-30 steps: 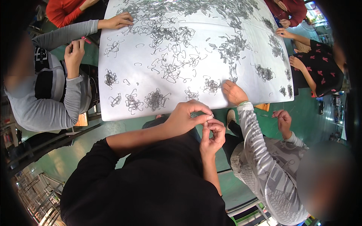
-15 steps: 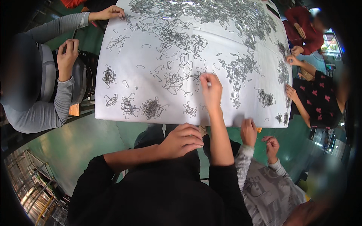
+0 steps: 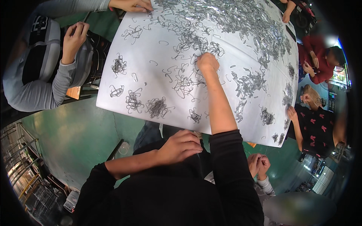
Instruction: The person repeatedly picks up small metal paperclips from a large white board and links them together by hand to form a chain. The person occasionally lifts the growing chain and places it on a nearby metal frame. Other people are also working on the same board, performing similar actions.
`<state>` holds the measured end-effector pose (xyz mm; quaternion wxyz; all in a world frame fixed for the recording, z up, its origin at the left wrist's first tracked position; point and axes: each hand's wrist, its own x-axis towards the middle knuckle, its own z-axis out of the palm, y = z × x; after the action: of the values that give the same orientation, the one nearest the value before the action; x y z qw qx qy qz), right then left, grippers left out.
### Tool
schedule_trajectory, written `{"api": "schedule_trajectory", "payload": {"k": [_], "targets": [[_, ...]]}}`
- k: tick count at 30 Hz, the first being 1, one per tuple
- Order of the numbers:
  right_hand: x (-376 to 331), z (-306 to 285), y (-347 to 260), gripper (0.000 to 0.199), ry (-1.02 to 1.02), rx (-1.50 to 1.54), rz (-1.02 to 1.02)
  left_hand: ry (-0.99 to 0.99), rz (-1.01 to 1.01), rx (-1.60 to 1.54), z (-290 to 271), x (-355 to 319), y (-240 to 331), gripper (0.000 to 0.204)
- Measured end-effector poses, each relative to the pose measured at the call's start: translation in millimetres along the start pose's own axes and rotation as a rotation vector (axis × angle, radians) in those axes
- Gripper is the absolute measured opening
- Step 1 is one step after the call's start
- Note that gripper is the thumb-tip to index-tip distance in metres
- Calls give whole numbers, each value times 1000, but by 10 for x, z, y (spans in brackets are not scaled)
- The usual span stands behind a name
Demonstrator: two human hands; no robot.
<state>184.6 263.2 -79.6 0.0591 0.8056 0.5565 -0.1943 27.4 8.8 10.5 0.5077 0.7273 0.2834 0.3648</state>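
right hand (image 3: 207, 62): fingers curled down into wire hooks (image 3: 186, 81), grip hidden
left hand (image 3: 181, 146): loosely closed at chest, contents unclear
hooks: light, stiff, tangle-prone; pinch one at its bend

right hand (image 3: 207, 62): fingertips buried in wire clips (image 3: 188, 43), grasp unclear | left hand (image 3: 181, 146): fingers curled inward, contents hidden | bench (image 3: 151, 86): far edge cut off at frame top | lower-right co-worker (image 3: 298, 207): blurred | single clips too small to tell apart

Thin metal wire clips (image 3: 180, 83), dull grey, slight shine; table sheet (image 3: 143, 60) white, matt, smooth; floor (image 3: 75, 135) green, glossy.
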Motion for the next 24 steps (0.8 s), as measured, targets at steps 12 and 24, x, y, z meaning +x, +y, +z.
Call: {"api": "schedule_trajectory", "payload": {"k": [12,24], "targets": [[-809,470,965,14,486,476,-172,-36,-3,-82,-60,-83,-58,11],[-2480,114,1199,14,261,1580,191,-108,4,-68,-66,-117,-111,10]]}}
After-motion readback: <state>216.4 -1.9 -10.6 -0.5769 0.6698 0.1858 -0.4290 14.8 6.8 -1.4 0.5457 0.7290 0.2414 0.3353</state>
